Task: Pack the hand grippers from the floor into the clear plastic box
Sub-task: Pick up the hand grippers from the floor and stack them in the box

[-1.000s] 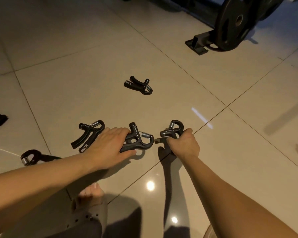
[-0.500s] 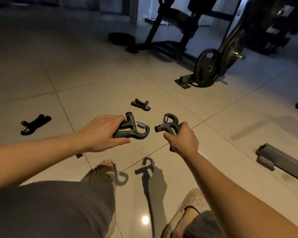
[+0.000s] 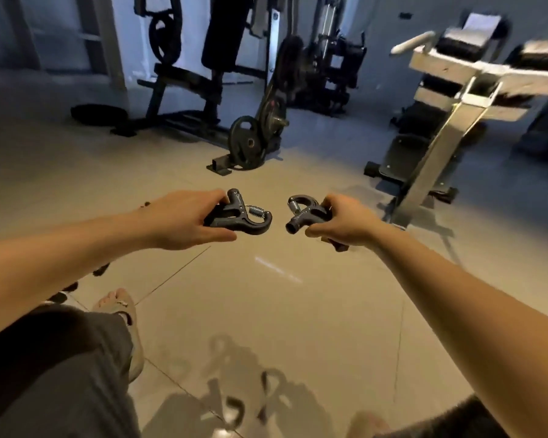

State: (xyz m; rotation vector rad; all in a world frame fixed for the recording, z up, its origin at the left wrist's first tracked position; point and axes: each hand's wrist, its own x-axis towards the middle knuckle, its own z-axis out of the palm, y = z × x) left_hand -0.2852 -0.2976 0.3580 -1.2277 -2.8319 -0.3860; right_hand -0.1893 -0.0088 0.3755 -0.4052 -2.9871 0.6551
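My left hand [image 3: 184, 221] grips a black hand gripper with a steel spring [image 3: 241, 214], held up in front of me above the tiled floor. My right hand [image 3: 342, 224] grips a second black hand gripper [image 3: 304, 213], its round loop pointing left. The two grippers are about a hand's width apart and do not touch. Dark bits of other hand grippers [image 3: 102, 269] on the floor peek out below my left forearm. The clear plastic box is not in view.
A weight plate on a black stand [image 3: 250, 143] is straight ahead. Black gym machines [image 3: 203, 74] line the back wall. A metal bench frame [image 3: 450, 128] stands at the right. My foot in a sandal [image 3: 121, 306] is on the tiles below.
Both hands have lifted their hand grippers off the floor and risen. My view has tilted up from the floor to the gym equipment; the grippers left on the floor have mostly dropped out of sight.
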